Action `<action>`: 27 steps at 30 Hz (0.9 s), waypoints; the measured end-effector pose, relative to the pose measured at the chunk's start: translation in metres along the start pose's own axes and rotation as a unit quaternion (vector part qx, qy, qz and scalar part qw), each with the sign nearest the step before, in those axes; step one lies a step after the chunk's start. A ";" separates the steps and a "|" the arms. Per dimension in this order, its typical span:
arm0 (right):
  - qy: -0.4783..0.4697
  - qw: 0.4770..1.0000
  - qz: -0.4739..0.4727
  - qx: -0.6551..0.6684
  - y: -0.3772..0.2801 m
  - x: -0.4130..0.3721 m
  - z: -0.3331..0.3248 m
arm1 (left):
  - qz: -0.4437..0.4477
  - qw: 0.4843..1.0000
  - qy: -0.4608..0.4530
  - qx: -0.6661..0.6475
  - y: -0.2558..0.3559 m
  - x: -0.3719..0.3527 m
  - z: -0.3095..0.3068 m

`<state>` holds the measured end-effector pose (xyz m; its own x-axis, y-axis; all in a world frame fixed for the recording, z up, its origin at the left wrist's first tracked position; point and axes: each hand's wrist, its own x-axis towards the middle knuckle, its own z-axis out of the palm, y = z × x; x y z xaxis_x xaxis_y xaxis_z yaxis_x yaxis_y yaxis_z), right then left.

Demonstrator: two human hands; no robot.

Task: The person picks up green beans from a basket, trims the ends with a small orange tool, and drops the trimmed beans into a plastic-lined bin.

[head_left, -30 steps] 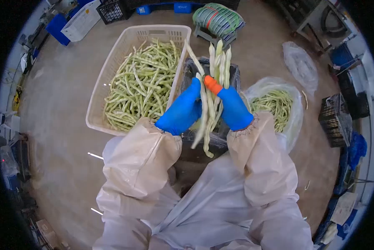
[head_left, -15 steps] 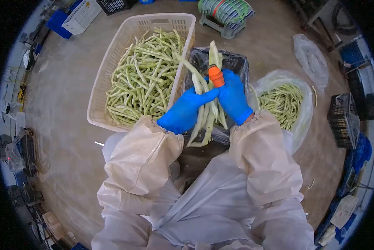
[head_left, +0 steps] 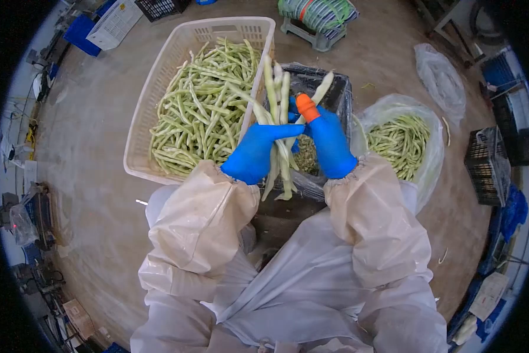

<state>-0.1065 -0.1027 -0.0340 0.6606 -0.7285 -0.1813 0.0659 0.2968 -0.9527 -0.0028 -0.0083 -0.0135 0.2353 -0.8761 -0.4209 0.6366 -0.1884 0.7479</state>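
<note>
Looking down from the head, we see our left hand closed tight around a bunch of long beans. The bunch stands upright over the black crate. Our right hand has an orange cap on the thumb and curls right beside the bunch. We cannot tell if it grips a bean. A basket full of beans sits to the left and a bag of beans to the right.

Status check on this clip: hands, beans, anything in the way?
Left hand shut on bean bundle, upright. Right hand, orange thumb cap, at the bundle; grip unclear. Black bin beneath, nothing blocking.
</note>
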 end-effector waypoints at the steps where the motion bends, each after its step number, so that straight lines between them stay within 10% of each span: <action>1: 0.005 1.000 -0.013 0.007 -0.005 -0.001 0.002 | 0.028 0.999 0.008 -0.020 0.000 0.002 -0.001; 8: 0.038 0.998 -0.046 -0.034 -0.030 -0.003 -0.015 | 0.070 0.995 0.055 0.037 0.018 0.003 -0.021; 19: -0.233 0.944 0.146 -0.184 -0.026 -0.020 0.002 | 0.109 0.989 0.016 0.103 0.029 -0.007 -0.007; 22: -0.158 0.926 -0.044 -0.339 -0.031 -0.014 -0.008 | 0.133 0.978 0.043 0.153 0.029 -0.006 -0.010; 27: -0.020 0.939 -0.254 -0.232 -0.035 0.000 -0.030 | 0.084 0.980 -0.001 0.180 0.035 -0.010 -0.009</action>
<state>-0.1311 -0.1316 -0.0083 0.6606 -0.6764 0.3258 0.0536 -0.3904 -0.9191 0.0232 -0.0023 0.0120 0.3120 -0.9093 -0.2754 0.2891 -0.1853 0.9392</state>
